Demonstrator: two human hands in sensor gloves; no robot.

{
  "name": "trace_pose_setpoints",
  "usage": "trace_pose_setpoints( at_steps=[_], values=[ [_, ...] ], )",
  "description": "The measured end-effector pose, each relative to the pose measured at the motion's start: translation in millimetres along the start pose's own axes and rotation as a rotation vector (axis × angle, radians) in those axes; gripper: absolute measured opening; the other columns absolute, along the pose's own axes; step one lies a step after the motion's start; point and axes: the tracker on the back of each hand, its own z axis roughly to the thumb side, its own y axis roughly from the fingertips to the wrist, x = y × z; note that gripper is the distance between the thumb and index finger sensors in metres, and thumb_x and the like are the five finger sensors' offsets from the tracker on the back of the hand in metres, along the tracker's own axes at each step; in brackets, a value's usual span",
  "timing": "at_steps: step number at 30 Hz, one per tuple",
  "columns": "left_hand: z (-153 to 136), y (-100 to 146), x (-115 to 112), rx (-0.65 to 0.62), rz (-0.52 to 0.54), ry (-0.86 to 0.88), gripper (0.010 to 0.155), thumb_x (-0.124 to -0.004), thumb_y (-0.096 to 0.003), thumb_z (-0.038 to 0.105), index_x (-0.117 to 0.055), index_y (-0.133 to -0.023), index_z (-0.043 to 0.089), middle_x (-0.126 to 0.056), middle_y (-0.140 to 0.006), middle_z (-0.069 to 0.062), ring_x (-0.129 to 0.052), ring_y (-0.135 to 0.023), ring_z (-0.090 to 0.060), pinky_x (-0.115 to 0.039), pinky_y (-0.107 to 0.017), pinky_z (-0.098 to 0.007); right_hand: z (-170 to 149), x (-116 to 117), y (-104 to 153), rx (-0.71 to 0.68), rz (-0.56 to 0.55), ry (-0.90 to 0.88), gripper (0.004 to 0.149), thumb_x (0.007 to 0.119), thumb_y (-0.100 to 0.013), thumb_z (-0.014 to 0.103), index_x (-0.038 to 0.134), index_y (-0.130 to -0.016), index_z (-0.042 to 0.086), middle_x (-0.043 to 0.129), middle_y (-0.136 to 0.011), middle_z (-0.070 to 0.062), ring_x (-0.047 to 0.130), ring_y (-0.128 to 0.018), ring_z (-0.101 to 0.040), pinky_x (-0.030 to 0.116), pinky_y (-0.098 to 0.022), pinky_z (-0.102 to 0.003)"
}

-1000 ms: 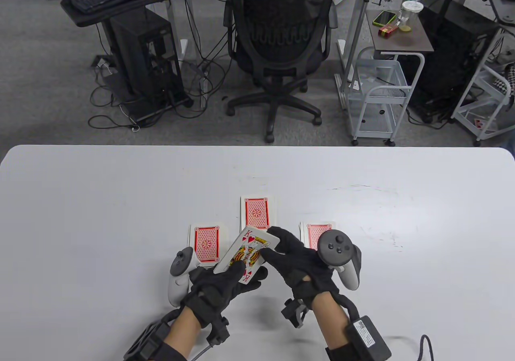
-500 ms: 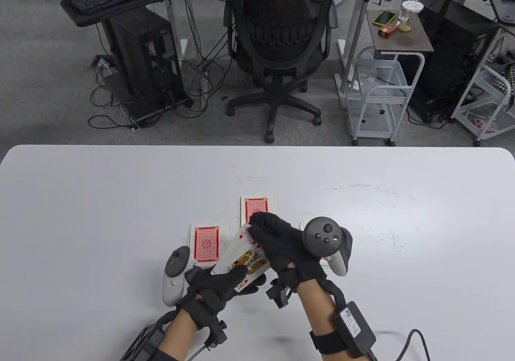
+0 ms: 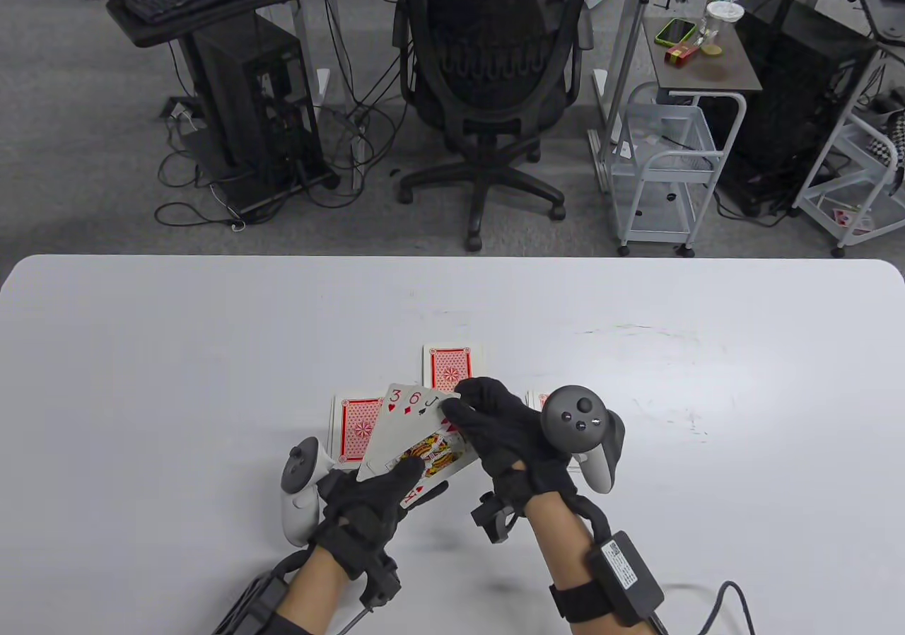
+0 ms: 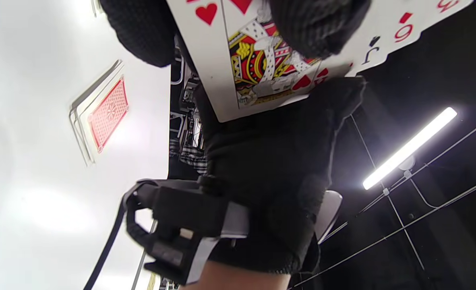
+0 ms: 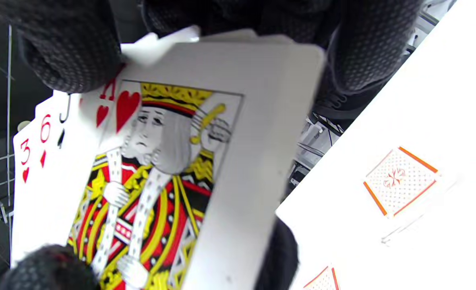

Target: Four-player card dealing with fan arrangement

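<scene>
My left hand (image 3: pixel 396 483) holds a fan of face-up cards (image 3: pixel 406 423) a little above the table, thumb pressed on the king of hearts (image 4: pixel 262 60). The fan shows a 3, a 6, a J and the king (image 5: pixel 161 181). My right hand (image 3: pixel 470 405) pinches the king's upper edge, with its fingers (image 5: pixel 69 52) curled over the top corners. Three face-down red-backed piles lie on the white table (image 3: pixel 212 352): a left pile (image 3: pixel 350 430), a far middle pile (image 3: pixel 452 363), and a right pile (image 3: pixel 539 402) mostly hidden behind my right hand.
A face-down pile (image 4: pixel 105 112) shows beside my hands in the left wrist view, and two piles (image 5: pixel 399 181) (image 5: pixel 318 280) show in the right wrist view. An office chair (image 3: pixel 495 83) and a cart (image 3: pixel 664 161) stand beyond the table's far edge.
My right hand moved left onto the top of the packet. The cards, showing only the king before, have spread leftward into a fan that shows 3, 6, J and king.
</scene>
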Motion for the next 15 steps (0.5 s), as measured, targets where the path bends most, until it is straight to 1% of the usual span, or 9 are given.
trace_pose_setpoints(
  at_steps=[1,3,7,8,9,11,12,13,15],
  values=[
    [-0.1,0.3,0.0,0.003,0.000,-0.006,0.053,-0.074,-0.0547,0.039,-0.054,-0.104,0.045,-0.071,-0.107,0.018,-0.075,-0.101,-0.026,-0.069,-0.071,-0.049,-0.3,2.4,0.0,-0.005,-0.005,-0.040,0.046,0.077,-0.053,0.050,0.077,-0.086,0.018,0.086,-0.077,-0.006,0.097,-0.056,-0.031,0.067,-0.055,-0.064],
    [-2.9,0.8,1.8,0.004,0.008,0.023,0.055,-0.074,-0.0551,0.038,-0.052,-0.105,0.044,-0.070,-0.107,0.018,-0.074,-0.102,-0.025,-0.069,-0.071,-0.048,0.8,6.4,-0.3,-0.016,-0.023,-0.121,0.041,0.078,-0.052,0.038,0.078,-0.086,0.014,0.086,-0.077,-0.010,0.097,-0.055,-0.032,0.066,-0.055,-0.065],
    [-3.6,1.4,6.2,-0.007,0.024,0.077,0.055,-0.075,-0.0553,0.036,-0.052,-0.105,0.044,-0.070,-0.107,0.018,-0.075,-0.102,-0.024,-0.068,-0.072,-0.047,2.7,4.3,-4.2,-0.043,0.026,-0.108,0.041,0.076,-0.052,0.025,0.077,-0.091,0.014,0.085,-0.083,-0.012,0.097,-0.063,-0.034,0.064,-0.057,-0.066],
    [-3.4,1.2,6.4,-0.006,0.022,0.075,0.054,-0.075,-0.0554,0.035,-0.053,-0.104,0.044,-0.069,-0.108,0.018,-0.075,-0.102,-0.024,-0.068,-0.072,-0.047,1.5,3.8,-4.0,-0.029,0.033,-0.115,0.041,0.077,-0.054,0.027,0.075,-0.094,0.015,0.084,-0.085,-0.012,0.096,-0.065,-0.035,0.063,-0.057,-0.066],
    [-3.7,0.9,6.1,-0.011,0.014,0.078,0.054,-0.075,-0.0553,0.036,-0.053,-0.104,0.046,-0.069,-0.108,0.019,-0.075,-0.102,-0.024,-0.068,-0.072,-0.047,-0.6,2.8,-2.9,0.004,0.021,-0.113,0.045,0.078,-0.055,0.033,0.072,-0.097,0.015,0.081,-0.087,-0.013,0.094,-0.066,-0.035,0.063,-0.057,-0.066],
    [-2.6,0.7,4.3,-0.017,0.012,0.109,0.054,-0.075,-0.0552,0.035,-0.055,-0.103,0.047,-0.070,-0.108,0.018,-0.076,-0.101,-0.026,-0.069,-0.071,-0.048,-4.7,0.5,-2.1,0.026,0.004,-0.075,0.058,0.078,-0.054,0.051,0.068,-0.098,0.014,0.079,-0.086,-0.011,0.092,-0.064,-0.034,0.064,-0.057,-0.065],
    [-2.0,0.7,4.2,-0.014,0.009,0.081,0.054,-0.076,-0.0550,0.035,-0.055,-0.103,0.048,-0.070,-0.107,0.018,-0.076,-0.101,-0.026,-0.069,-0.071,-0.048,-5.7,-0.2,-2.8,0.010,0.003,-0.075,0.056,0.078,-0.053,0.052,0.070,-0.095,0.016,0.081,-0.083,-0.009,0.094,-0.060,-0.032,0.065,-0.056,-0.065],
    [-1.7,0.6,4.1,-0.012,0.008,0.059,0.054,-0.076,-0.0550,0.035,-0.055,-0.103,0.048,-0.070,-0.107,0.018,-0.077,-0.101,-0.026,-0.069,-0.071,-0.048,-5.7,-0.2,-3.2,-0.003,0.004,-0.094,0.047,0.080,-0.053,0.046,0.074,-0.090,0.018,0.084,-0.079,-0.006,0.095,-0.056,-0.029,0.066,-0.055,-0.064],
    [-2.7,0.6,4.3,-0.009,0.009,0.062,0.055,-0.076,-0.0553,0.033,-0.053,-0.103,0.049,-0.070,-0.107,0.019,-0.078,-0.100,-0.025,-0.070,-0.071,-0.048,-3.4,1.3,-2.7,-0.027,-0.025,-0.134,0.040,0.080,-0.053,0.035,0.076,-0.088,0.016,0.085,-0.078,-0.007,0.096,-0.056,-0.032,0.066,-0.055,-0.065]
  ],
)
